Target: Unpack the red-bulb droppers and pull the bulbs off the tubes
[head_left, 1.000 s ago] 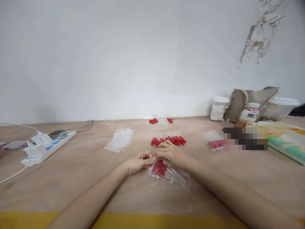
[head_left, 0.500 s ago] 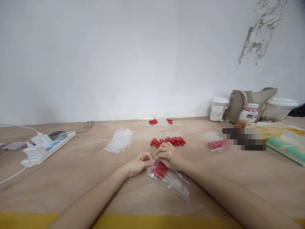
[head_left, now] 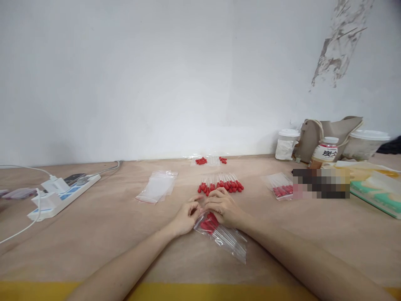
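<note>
1. In the lower centre of the frame, a clear, flat plastic bag (head_left: 230, 246) lies tilted on the light brown tabletop (head_left: 150, 259), its closed-looking end toward the lower right.
2. Inside it, slim sticks with rounded red heads (head_left: 208, 225) lie together, heads toward the upper left.
3. The left hand (head_left: 187, 216), left of centre, pinches the bag's upper-left corner between thumb and fingers.
4. The right hand (head_left: 224, 207), at centre, curls over the bag's upper edge, touching it; its fingertips are partly hidden, so I cannot tell whether they grip.
5. Just above the hands lie loose red-headed white sticks (head_left: 231, 185) in a row.
6. Left of centre rests a stack of flat translucent bags (head_left: 158, 186); right of centre, another clear bag with red-headed sticks (head_left: 282, 190).
</note>
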`<state>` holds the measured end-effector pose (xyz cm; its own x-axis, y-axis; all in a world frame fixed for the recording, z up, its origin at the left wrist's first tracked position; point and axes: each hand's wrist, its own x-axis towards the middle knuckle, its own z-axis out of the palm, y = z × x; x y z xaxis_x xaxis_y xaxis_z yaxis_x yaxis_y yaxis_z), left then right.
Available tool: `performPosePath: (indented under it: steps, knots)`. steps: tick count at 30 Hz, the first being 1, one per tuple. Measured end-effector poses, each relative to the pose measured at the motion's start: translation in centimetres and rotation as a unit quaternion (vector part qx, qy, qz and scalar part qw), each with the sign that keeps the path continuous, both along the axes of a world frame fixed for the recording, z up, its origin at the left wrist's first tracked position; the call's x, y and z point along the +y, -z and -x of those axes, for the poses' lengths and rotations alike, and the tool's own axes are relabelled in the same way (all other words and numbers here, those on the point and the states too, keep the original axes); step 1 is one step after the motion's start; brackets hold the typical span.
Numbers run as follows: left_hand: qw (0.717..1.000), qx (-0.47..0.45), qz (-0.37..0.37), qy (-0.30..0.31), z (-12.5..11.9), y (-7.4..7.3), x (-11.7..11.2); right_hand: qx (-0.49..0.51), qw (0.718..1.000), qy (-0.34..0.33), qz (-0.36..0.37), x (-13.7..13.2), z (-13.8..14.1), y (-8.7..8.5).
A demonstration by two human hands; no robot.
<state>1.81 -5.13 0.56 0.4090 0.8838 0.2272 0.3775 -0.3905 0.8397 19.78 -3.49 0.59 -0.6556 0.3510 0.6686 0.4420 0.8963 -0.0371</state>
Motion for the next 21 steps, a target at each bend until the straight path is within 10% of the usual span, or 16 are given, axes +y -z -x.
performPosePath:
  steps: [21]
  knots:
    - [0.930,0.247,-0.218,-0.163,0.2,0.4,-1.2,-0.108,0.979,-0.018,0.172,-2.7,-2.3,-2.7]
